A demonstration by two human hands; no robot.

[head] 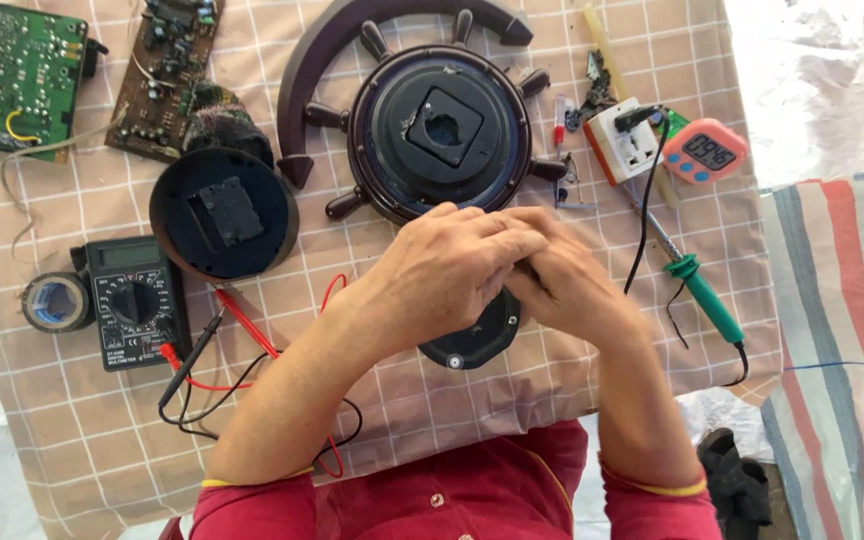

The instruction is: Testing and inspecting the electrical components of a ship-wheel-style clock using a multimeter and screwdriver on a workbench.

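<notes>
My left hand (447, 265) and my right hand (562, 280) are pressed together over the checked cloth, fingers curled around something small that stays hidden between them. Below my hands lies a black round part (477, 340), partly covered by them. Just beyond my fingers rests a dark ship-wheel clock case (439, 130), back side up, with a square recess in its middle. A curved dark frame piece (352, 30) arcs around its far side.
A black round clock back (222, 212) lies at left, with a multimeter (135, 300), its red and black leads (222, 345) and a tape roll (54, 302). Circuit boards (14, 70) sit far left. A green soldering iron (704, 295), white socket adapter (620, 140) and pink timer (707, 150) are right.
</notes>
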